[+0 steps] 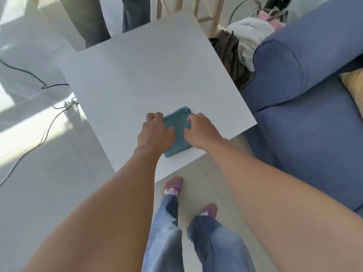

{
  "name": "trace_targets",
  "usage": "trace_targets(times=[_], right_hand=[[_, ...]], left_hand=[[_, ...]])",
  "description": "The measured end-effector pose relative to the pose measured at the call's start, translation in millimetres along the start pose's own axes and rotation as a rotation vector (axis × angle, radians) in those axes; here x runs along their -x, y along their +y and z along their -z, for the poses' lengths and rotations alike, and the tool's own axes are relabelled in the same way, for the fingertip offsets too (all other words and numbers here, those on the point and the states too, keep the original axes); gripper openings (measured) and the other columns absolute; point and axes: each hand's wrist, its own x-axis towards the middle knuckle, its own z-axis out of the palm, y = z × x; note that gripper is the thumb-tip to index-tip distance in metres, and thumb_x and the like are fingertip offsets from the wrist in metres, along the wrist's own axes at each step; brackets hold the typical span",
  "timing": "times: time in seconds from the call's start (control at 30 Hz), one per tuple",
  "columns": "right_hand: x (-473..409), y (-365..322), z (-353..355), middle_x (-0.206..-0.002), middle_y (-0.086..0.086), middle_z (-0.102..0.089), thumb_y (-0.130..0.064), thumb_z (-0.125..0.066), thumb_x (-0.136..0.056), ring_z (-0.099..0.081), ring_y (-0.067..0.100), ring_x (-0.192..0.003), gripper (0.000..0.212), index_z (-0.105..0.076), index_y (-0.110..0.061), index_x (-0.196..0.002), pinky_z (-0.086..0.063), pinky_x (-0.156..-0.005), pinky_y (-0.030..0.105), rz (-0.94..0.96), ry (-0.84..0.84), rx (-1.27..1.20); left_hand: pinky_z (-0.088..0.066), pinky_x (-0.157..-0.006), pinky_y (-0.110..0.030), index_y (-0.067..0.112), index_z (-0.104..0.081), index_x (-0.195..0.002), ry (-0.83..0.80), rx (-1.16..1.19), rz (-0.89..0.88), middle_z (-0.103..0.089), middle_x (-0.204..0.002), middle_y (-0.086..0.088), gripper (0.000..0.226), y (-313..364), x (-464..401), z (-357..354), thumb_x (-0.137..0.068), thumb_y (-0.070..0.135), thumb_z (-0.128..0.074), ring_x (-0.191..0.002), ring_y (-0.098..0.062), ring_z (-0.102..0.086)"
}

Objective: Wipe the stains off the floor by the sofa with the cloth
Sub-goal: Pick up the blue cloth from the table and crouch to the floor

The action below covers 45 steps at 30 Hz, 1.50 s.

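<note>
A folded teal cloth [178, 128] lies flat near the front edge of a white table [137, 75]. My left hand [156, 133] rests on the cloth's left side, fingers curled over its edge. My right hand [200, 130] lies on its right side, fingers bent onto the fabric. Both hands touch the cloth, and it is still flat on the table. The blue sofa [306, 107] stands to the right of the table. Pale tiled floor [212, 189] shows between table and sofa, where my feet stand; I can make out no stains on it.
Cables [45, 122] run across the floor to the left of the table. Another person's legs [135, 12] stand behind the table. A dark bag [227, 52] and bundled clothes [249, 30] sit beside the sofa arm. A yellow cushion [353, 83] lies on the sofa.
</note>
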Motion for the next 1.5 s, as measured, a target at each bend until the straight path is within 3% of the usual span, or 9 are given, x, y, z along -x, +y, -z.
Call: trace_targets(times=[0.27, 0.4, 0.53, 0.67, 0.83, 1.03, 1.2, 1.37, 1.5], right_hand=[[-90, 35, -60, -0.147, 0.006, -0.029, -0.030, -0.062, -0.091, -0.034, 0.031, -0.124, 0.073, -0.021, -0.019, -0.150, -0.041, -0.089, 0.041, -0.013, 0.140, 0.007], [-95, 35, -69, -0.131, 0.009, -0.043, -0.020, -0.062, -0.092, -0.041, 0.030, -0.118, 0.056, -0.033, -0.018, -0.140, -0.041, -0.090, 0.041, -0.022, 0.177, -0.067], [-87, 43, -73, -0.109, 0.007, -0.045, -0.020, -0.058, -0.095, -0.043, 0.029, -0.113, 0.013, -0.049, -0.013, -0.102, -0.044, -0.088, 0.038, -0.006, 0.179, -0.202], [-71, 61, -68, -0.094, 0.003, -0.052, -0.026, -0.058, -0.096, -0.050, 0.026, -0.096, 0.016, -0.046, -0.018, -0.089, -0.050, -0.075, 0.043, 0.070, 0.269, -0.268], [-39, 108, -64, -0.077, 0.005, -0.060, -0.027, -0.051, -0.099, -0.057, 0.030, -0.074, 0.016, -0.040, -0.019, -0.092, -0.051, -0.063, 0.046, 0.001, 0.373, -0.376], [10, 203, -66, -0.088, 0.002, -0.066, -0.021, -0.052, -0.099, -0.061, 0.024, -0.077, 0.006, -0.048, -0.018, -0.103, -0.044, -0.061, 0.034, -0.175, 0.564, -0.618], [58, 274, -76, -0.078, -0.007, -0.060, -0.018, -0.052, -0.099, -0.054, 0.007, -0.067, 0.008, -0.045, -0.021, -0.096, -0.035, -0.050, 0.015, -0.291, 0.637, -0.744], [118, 350, -110, -0.079, 0.003, -0.060, -0.016, -0.053, -0.098, -0.052, 0.014, -0.060, 0.007, -0.047, -0.014, -0.095, -0.039, -0.045, 0.019, -0.456, 0.631, -0.892], [152, 399, -144, -0.078, -0.002, -0.059, -0.016, -0.053, -0.097, -0.054, 0.014, -0.063, 0.006, -0.048, -0.016, -0.094, -0.038, -0.045, 0.017, -0.562, 0.654, -0.964]], left_hand=[[-0.040, -0.076, -0.038, 0.014, -0.047, -0.132, 0.170, -0.082, -0.006, -0.041, -0.131, -0.007, 0.040, -43, -75, -55, -0.094, 0.026, -0.053, -0.116, -0.029, -0.043], [-0.043, -0.078, -0.035, 0.014, -0.061, -0.110, 0.227, 0.032, -0.031, -0.046, -0.121, -0.004, 0.020, -51, -75, -67, -0.092, 0.021, -0.055, -0.111, -0.022, -0.042], [-0.041, -0.080, -0.030, 0.015, -0.059, -0.102, 0.217, 0.159, -0.060, -0.044, -0.122, 0.000, 0.009, -55, -69, -67, -0.093, 0.018, -0.058, -0.104, -0.017, -0.046], [-0.041, -0.059, -0.033, 0.018, -0.048, -0.106, 0.166, 0.152, -0.068, -0.060, -0.093, -0.004, 0.011, -44, -74, -71, -0.100, 0.026, -0.049, -0.077, -0.019, -0.055], [-0.039, -0.064, -0.037, 0.017, -0.044, -0.117, 0.164, 0.102, -0.216, -0.062, -0.087, -0.006, 0.021, -4, -71, -95, -0.102, 0.031, -0.045, -0.078, -0.027, -0.058], [-0.038, -0.062, -0.021, 0.020, -0.040, -0.130, 0.001, 0.185, -0.458, -0.050, -0.089, 0.010, 0.028, 75, -44, -160, -0.103, 0.025, -0.044, -0.081, -0.009, -0.054], [-0.039, -0.075, -0.029, 0.021, -0.037, -0.134, -0.179, 0.214, -0.499, -0.052, -0.109, -0.004, 0.036, 114, -17, -223, -0.100, 0.014, -0.045, -0.090, -0.020, -0.052], [-0.052, -0.077, -0.035, 0.028, -0.064, -0.108, -0.444, 0.123, -0.555, -0.060, -0.106, 0.007, 0.029, 135, 23, -298, -0.091, 0.005, -0.062, -0.085, -0.021, -0.058], [-0.056, -0.082, -0.032, 0.032, -0.070, -0.110, -0.656, -0.030, -0.444, -0.066, -0.118, -0.009, 0.032, 145, 45, -351, -0.086, 0.010, -0.073, -0.092, -0.028, -0.066]])
